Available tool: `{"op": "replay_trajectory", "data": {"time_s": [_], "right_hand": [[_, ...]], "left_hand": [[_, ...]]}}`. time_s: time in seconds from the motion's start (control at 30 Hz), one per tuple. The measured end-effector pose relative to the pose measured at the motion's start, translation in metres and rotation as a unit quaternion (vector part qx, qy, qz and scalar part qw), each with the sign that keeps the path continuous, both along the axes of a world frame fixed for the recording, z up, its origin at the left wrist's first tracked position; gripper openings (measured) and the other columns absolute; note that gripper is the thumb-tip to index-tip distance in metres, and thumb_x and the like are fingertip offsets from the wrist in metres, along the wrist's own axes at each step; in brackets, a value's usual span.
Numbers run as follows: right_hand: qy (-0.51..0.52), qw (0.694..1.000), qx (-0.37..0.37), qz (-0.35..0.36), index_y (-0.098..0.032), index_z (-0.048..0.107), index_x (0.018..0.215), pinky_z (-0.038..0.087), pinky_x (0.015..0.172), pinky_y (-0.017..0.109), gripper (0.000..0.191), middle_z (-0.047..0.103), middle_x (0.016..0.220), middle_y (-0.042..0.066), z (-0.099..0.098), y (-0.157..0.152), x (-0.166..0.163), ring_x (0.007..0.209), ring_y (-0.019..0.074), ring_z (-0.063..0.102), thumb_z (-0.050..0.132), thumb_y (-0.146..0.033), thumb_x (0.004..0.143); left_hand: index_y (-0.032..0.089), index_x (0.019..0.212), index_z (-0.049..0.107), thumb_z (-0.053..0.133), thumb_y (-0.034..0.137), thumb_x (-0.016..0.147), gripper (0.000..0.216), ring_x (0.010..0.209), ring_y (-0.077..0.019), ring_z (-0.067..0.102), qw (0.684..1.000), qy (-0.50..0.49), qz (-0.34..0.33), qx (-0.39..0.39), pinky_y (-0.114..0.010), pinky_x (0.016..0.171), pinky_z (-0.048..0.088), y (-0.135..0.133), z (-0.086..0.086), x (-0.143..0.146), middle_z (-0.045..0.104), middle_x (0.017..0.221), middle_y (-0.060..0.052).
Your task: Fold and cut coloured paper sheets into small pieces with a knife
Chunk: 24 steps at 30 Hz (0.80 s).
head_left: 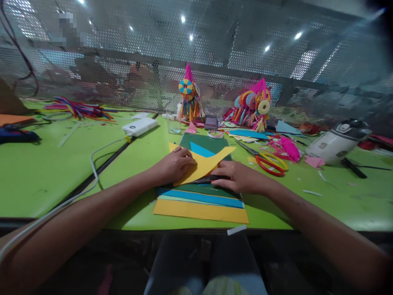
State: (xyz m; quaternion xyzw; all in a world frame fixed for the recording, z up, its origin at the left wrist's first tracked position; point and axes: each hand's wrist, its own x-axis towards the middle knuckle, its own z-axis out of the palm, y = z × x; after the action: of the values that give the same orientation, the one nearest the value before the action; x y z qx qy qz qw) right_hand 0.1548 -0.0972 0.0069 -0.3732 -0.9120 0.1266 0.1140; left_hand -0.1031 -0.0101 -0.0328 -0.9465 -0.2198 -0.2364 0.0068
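Note:
My left hand (180, 164) is closed on the left part of a yellow paper sheet (202, 166), fingers curled and pressing on it. The sheet is partly raised and bends up to the right. My right hand (231, 175) is closed at its right side, on a dark slim tool (208, 179) that lies under the sheet's lower edge; its exact kind is hard to make out. A blue paper (201, 150) shows behind the yellow sheet. Beneath lies a dark green mat (211, 140). Nearer me are a blue strip (202, 197) and a yellow-orange strip (201, 210).
Red-and-yellow-handled scissors (270, 164) lie to the right, near a white bottle (334, 141) on its side. At left are a white power bank (139, 127) with a cable and bright strips (80, 108). Tasselled paper ornaments (187, 92) hang behind a glass (174, 123).

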Motion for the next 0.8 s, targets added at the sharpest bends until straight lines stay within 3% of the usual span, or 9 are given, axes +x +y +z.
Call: {"op": "replay_trajectory", "data": {"time_s": [0.6,0.8], "right_hand": [[0.006,1.0,-0.019,0.013,-0.022,0.07,0.119,0.049,0.084,0.035,0.029,0.067,0.105,0.011,0.0,0.005,-0.013,0.094,0.0213,0.062,0.056,-0.035,0.097],[-0.016,1.0,-0.023,0.003,-0.017,0.07,0.114,0.045,0.076,0.031,0.03,0.064,0.092,0.009,0.002,-0.004,-0.012,0.082,0.0186,0.059,0.052,-0.036,0.099]], "left_hand": [[0.015,0.108,0.072,0.043,0.021,0.098,0.032,0.098,-0.0232,0.055,1.0,0.003,0.007,-0.03,-0.042,0.089,0.049,-0.001,-0.001,0.0,0.063,0.104,-0.013],[0.015,0.109,0.071,0.043,0.021,0.099,0.031,0.099,-0.0229,0.055,0.999,0.013,0.015,-0.031,-0.04,0.09,0.047,-0.003,0.002,0.001,0.062,0.106,-0.013]]}}
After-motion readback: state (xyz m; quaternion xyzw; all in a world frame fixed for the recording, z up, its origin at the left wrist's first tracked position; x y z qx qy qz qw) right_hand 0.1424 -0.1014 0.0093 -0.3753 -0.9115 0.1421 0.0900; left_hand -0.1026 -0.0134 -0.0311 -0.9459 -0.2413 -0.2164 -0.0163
